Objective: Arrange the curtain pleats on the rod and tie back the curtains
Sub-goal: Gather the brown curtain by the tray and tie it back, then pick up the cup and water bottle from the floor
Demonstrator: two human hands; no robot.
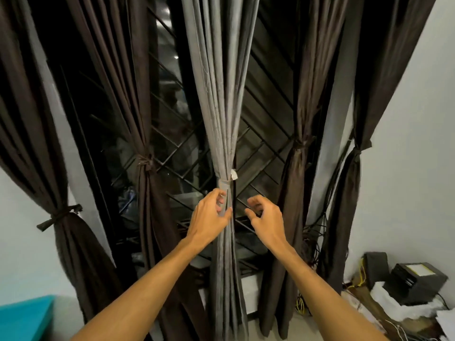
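A grey curtain (221,99) hangs in the middle of the window, gathered into a narrow bundle by a grey tie band (224,185). My left hand (209,217) grips the bundle just below the band, fingers curled round the cloth. My right hand (264,215) hovers a little to the right of the bundle with fingers loosely curled, holding nothing. Several dark brown curtains hang beside it, each tied back: far left (32,143), left of centre (145,193), right of centre (302,119) and far right (354,180). The rod is out of view.
A dark window with a diagonal metal grille (261,153) lies behind the curtains. A teal surface (22,318) is at the lower left. Black boxes (413,281), papers and cables sit on the floor at the lower right by the white wall.
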